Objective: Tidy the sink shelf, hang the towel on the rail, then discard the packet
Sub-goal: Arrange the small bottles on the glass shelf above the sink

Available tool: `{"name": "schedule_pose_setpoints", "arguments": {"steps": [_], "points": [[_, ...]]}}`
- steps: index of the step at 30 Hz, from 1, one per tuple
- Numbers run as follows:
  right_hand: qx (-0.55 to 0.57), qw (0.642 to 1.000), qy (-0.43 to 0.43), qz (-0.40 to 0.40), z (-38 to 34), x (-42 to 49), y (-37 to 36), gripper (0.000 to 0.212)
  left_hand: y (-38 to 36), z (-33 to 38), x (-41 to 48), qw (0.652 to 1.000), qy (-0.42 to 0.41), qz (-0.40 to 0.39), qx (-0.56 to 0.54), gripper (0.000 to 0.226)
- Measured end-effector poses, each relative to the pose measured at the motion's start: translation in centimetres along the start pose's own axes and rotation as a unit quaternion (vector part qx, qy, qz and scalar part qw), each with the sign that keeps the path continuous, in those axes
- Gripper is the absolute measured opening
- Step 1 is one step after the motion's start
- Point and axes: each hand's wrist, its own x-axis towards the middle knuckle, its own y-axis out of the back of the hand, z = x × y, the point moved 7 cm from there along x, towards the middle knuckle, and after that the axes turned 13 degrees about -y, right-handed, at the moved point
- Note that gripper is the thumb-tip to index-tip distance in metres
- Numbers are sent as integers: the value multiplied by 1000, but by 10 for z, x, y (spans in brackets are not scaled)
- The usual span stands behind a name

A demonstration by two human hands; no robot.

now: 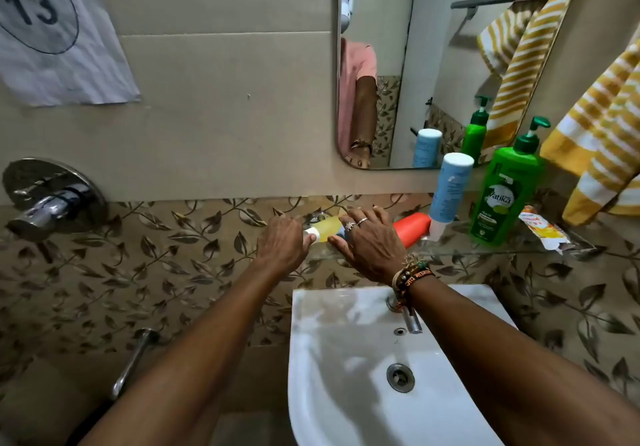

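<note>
A small yellow bottle (pixel 329 229) with a white cap lies on its side at the left end of the glass shelf (pixel 450 253). My left hand (pixel 284 243) grips its cap end. My right hand (pixel 372 239) rests over its other end, fingers spread. An orange bottle (pixel 412 229) lies behind my right hand. A white-and-blue bottle (pixel 448 194) and a green pump bottle (pixel 502 196) stand upright further right. An orange packet (pixel 543 231) lies at the shelf's right end. A yellow-and-white striped towel (pixel 602 140) hangs at the far right.
A white sink (pixel 346 359) with a chrome tap (pixel 410 321) sits below the shelf. A mirror (pixel 433 47) above reflects a towel rail and the bottles. A chrome wall valve (pixel 52 199) is at left, and a numbered paper (pixel 52 30) hangs on the wall.
</note>
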Motion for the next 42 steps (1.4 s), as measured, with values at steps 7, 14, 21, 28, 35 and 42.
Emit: {"name": "schedule_pose_setpoints", "arguments": {"steps": [7,14,21,28,35,42], "points": [[-12,1000,-15,16,0,3,-3,61,-17,6,24,999,-21,-29,-19,42],[-28,999,-22,4,0,8,-7,59,-23,1,33,995,17,-47,-90,31],[-27,999,-36,7,-5,14,-11,59,-22,-9,37,986,69,-55,-143,40],[-24,998,-55,-2,-8,20,-15,70,-23,-20,27,986,82,-22,-146,43],[30,994,-106,0,-8,26,-14,64,-20,-37,14,962,114,44,-245,55],[174,966,-188,-32,-14,37,-9,59,-32,-48,-2,866,159,114,-460,56]]}}
